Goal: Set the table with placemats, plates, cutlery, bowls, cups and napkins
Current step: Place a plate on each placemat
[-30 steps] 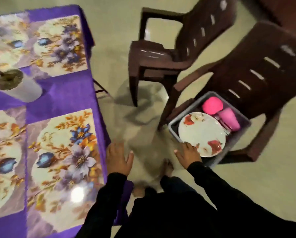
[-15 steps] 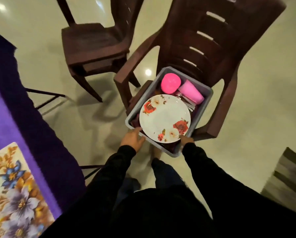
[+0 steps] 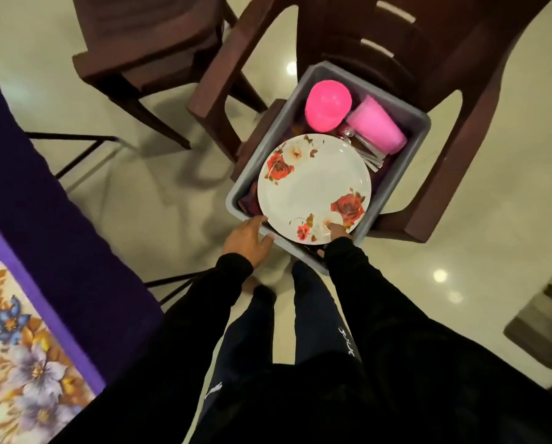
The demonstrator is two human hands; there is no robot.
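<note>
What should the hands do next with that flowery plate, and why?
Probably lift the plate out of the grey tub and carry it to the placemat. The right hand pinches its near rim, the left hand touches its left edge, and the visible placemat is bare.

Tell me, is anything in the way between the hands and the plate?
Nothing visible. The plate lies on top in the grey tub, with nothing over it. The right hand already touches its near rim, and the left hand is at the tub's near edge beside the plate. The pink bowl and cup sit behind it.
</note>
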